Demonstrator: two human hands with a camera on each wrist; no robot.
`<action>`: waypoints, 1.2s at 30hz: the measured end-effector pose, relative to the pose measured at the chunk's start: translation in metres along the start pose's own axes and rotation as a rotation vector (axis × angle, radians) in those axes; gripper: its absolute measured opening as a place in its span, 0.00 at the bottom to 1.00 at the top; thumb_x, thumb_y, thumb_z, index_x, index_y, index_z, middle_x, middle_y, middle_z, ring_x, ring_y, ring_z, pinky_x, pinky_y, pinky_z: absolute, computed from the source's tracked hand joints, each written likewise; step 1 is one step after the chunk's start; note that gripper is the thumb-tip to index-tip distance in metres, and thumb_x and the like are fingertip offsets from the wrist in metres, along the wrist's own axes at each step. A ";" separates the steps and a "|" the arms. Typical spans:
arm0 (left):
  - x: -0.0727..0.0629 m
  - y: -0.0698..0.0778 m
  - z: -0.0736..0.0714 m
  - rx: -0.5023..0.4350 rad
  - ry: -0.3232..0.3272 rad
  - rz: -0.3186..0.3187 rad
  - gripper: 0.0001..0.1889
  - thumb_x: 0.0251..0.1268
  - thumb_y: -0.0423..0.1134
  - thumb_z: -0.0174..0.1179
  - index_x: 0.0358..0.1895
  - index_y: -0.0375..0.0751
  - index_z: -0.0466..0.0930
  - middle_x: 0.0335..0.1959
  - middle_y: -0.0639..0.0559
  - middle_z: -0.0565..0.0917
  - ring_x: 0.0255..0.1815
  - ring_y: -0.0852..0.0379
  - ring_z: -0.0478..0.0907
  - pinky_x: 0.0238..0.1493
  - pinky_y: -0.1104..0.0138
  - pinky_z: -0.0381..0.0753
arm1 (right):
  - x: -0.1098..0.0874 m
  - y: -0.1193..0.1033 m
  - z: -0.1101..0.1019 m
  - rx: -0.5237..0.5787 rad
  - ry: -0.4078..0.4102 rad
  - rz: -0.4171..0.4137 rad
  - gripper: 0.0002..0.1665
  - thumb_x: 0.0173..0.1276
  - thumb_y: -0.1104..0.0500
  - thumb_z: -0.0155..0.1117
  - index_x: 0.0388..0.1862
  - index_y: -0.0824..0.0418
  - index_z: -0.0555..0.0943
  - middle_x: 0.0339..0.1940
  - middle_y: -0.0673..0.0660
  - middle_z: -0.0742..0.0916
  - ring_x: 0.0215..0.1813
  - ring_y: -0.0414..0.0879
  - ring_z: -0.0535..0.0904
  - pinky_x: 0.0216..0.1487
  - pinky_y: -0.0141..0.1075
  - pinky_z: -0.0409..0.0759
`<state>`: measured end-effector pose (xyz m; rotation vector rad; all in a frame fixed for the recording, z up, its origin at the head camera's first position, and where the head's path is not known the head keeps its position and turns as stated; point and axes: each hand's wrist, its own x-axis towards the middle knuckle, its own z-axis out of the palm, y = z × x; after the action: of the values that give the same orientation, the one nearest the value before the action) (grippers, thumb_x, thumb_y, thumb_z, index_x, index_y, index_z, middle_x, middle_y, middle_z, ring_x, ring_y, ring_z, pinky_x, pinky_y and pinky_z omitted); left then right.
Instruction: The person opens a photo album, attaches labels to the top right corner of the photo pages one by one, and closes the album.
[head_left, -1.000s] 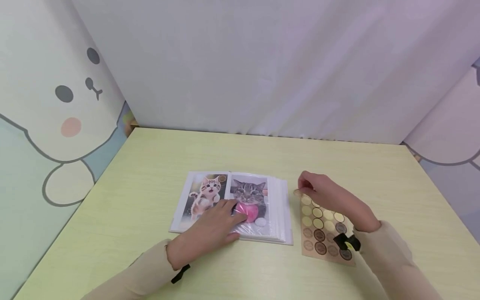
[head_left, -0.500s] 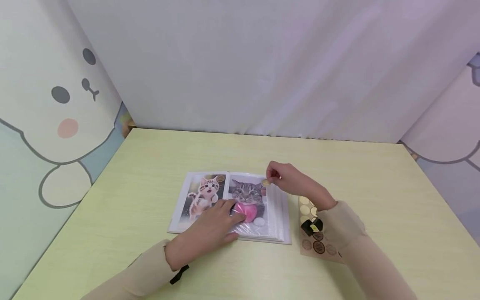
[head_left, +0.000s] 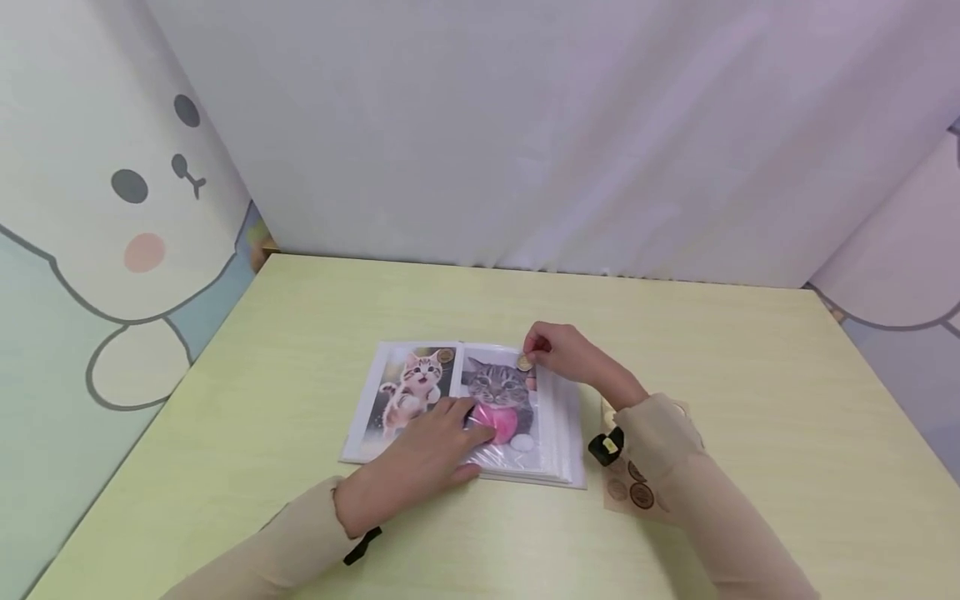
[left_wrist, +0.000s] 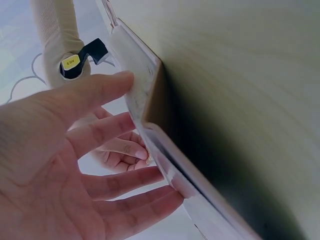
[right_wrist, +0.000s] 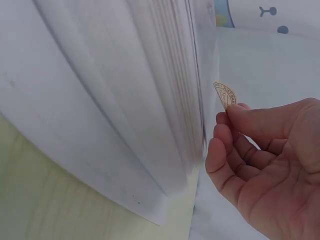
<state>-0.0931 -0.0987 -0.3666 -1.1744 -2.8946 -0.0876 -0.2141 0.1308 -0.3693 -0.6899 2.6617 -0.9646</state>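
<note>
An open photo album (head_left: pixel 573 467) lies on the table, a kitten picture (head_left: pixel 408 396) on its left page and a grey cat picture (head_left: pixel 498 387) on its right. My left hand (head_left: pixel 420 454) rests across the lower middle of the album, fingers spread; in the left wrist view its fingertips touch the pages. Between thumb and forefinger my right hand (head_left: pixel 566 354) pinches a round sticker (right_wrist: pixel 226 94) by its edge. That sticker is at the upper right corner of the cat picture; whether it touches the page I cannot tell. A similar round sticker (head_left: pixel 445 356) is on the kitten picture.
To the right of the album lies a brown sticker sheet (head_left: pixel 618 504) with rows of round stickers, partly hidden under the right forearm. A pale curtain (head_left: pixel 480 133) hangs behind the table (head_left: pixel 345 300), and printed cartoon fabric (head_left: pixel 142 250) stands at the sides.
My right hand has moved left from the sticker sheet to the cat picture's upper right corner, carrying the round sticker. The left hand has stayed on the album.
</note>
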 end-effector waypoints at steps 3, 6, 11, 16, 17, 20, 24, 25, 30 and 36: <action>0.001 0.000 -0.001 -0.001 -0.013 -0.008 0.21 0.57 0.53 0.62 0.54 0.53 0.78 0.56 0.42 0.75 0.56 0.44 0.72 0.55 0.53 0.76 | 0.002 0.003 0.002 0.018 0.004 0.017 0.03 0.64 0.66 0.59 0.34 0.66 0.76 0.30 0.56 0.82 0.33 0.44 0.74 0.36 0.33 0.73; 0.001 0.000 -0.001 -0.001 -0.020 -0.009 0.22 0.57 0.53 0.62 0.54 0.53 0.78 0.57 0.41 0.75 0.56 0.44 0.72 0.55 0.53 0.76 | 0.003 0.005 0.003 0.034 0.005 0.043 0.02 0.64 0.66 0.59 0.34 0.65 0.76 0.29 0.56 0.82 0.33 0.44 0.74 0.35 0.33 0.73; 0.000 0.000 0.000 0.003 -0.006 -0.006 0.21 0.57 0.53 0.62 0.54 0.53 0.78 0.56 0.42 0.75 0.55 0.44 0.72 0.54 0.53 0.77 | 0.004 0.004 0.004 0.035 -0.002 0.065 0.02 0.64 0.66 0.60 0.34 0.65 0.76 0.30 0.56 0.82 0.33 0.44 0.74 0.35 0.33 0.73; 0.000 0.000 0.000 0.001 0.017 0.005 0.20 0.56 0.52 0.62 0.52 0.52 0.78 0.55 0.42 0.75 0.54 0.45 0.73 0.54 0.53 0.77 | 0.003 0.002 0.005 0.013 -0.014 0.074 0.02 0.64 0.65 0.60 0.35 0.64 0.77 0.31 0.56 0.82 0.34 0.45 0.74 0.36 0.33 0.74; 0.000 0.000 0.000 0.001 0.020 0.006 0.20 0.57 0.52 0.62 0.52 0.52 0.78 0.55 0.42 0.75 0.54 0.45 0.73 0.54 0.53 0.77 | 0.003 0.001 0.005 0.010 -0.013 0.075 0.03 0.64 0.66 0.60 0.35 0.65 0.77 0.31 0.56 0.83 0.34 0.45 0.74 0.36 0.33 0.74; 0.000 0.000 0.000 0.002 0.025 0.010 0.20 0.57 0.52 0.62 0.52 0.51 0.79 0.54 0.42 0.76 0.54 0.45 0.73 0.54 0.54 0.77 | 0.003 0.000 0.006 0.010 -0.014 0.082 0.03 0.64 0.66 0.60 0.36 0.65 0.77 0.31 0.57 0.83 0.35 0.45 0.75 0.37 0.34 0.75; 0.000 0.001 -0.001 0.005 0.022 0.006 0.20 0.56 0.52 0.62 0.52 0.52 0.79 0.54 0.42 0.76 0.54 0.45 0.73 0.53 0.54 0.77 | 0.004 -0.001 0.007 0.000 -0.028 0.100 0.03 0.64 0.67 0.60 0.36 0.65 0.77 0.31 0.57 0.82 0.34 0.45 0.75 0.37 0.34 0.75; 0.000 0.001 -0.001 0.007 0.021 0.006 0.21 0.56 0.52 0.62 0.52 0.52 0.79 0.54 0.42 0.76 0.54 0.45 0.73 0.53 0.54 0.77 | 0.004 -0.001 0.008 -0.005 -0.032 0.104 0.03 0.64 0.67 0.60 0.36 0.64 0.77 0.31 0.57 0.82 0.34 0.45 0.75 0.37 0.34 0.75; 0.000 0.000 -0.001 0.007 0.035 0.013 0.20 0.56 0.52 0.62 0.52 0.51 0.79 0.53 0.42 0.76 0.53 0.45 0.73 0.53 0.54 0.77 | 0.005 -0.003 0.009 -0.031 -0.054 0.120 0.03 0.65 0.66 0.59 0.38 0.64 0.77 0.31 0.57 0.82 0.34 0.45 0.76 0.38 0.35 0.76; -0.001 0.000 0.000 0.013 0.040 0.013 0.21 0.56 0.53 0.62 0.52 0.51 0.78 0.54 0.42 0.76 0.52 0.45 0.74 0.52 0.55 0.78 | 0.005 -0.008 0.008 -0.081 -0.069 0.125 0.04 0.64 0.67 0.58 0.38 0.66 0.77 0.33 0.58 0.82 0.34 0.46 0.75 0.39 0.36 0.77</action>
<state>-0.0925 -0.0989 -0.3666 -1.1753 -2.8483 -0.0914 -0.2124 0.1181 -0.3704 -0.5546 2.6590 -0.7906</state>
